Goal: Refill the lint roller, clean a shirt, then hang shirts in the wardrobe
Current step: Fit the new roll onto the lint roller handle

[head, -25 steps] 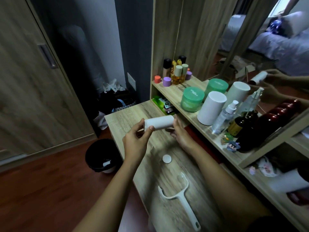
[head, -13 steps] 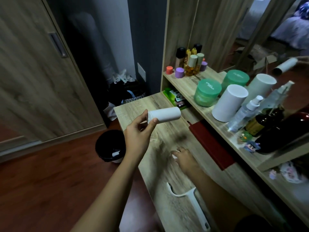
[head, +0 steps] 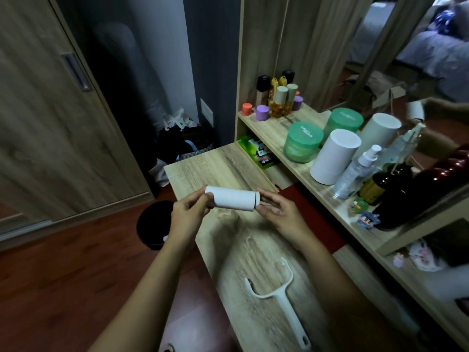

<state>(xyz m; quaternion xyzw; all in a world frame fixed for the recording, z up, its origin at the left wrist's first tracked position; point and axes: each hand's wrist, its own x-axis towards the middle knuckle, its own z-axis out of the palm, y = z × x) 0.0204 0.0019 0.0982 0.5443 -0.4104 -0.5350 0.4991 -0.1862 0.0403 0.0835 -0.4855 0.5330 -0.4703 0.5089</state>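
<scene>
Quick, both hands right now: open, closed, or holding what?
Left hand: grips the left end of the white refill roll.
Right hand: pinches the white end cap at the roll's right end.

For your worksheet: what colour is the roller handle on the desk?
White; the handle shows best in the head view.

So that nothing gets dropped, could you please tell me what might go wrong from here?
The end cap looks only partly seated in the roll; pinched by the right hand, it could slip and fall. The left hand holds just the roll's other end, so pushing may twist it loose. The handle lies close beside the right forearm and might get knocked.
</scene>
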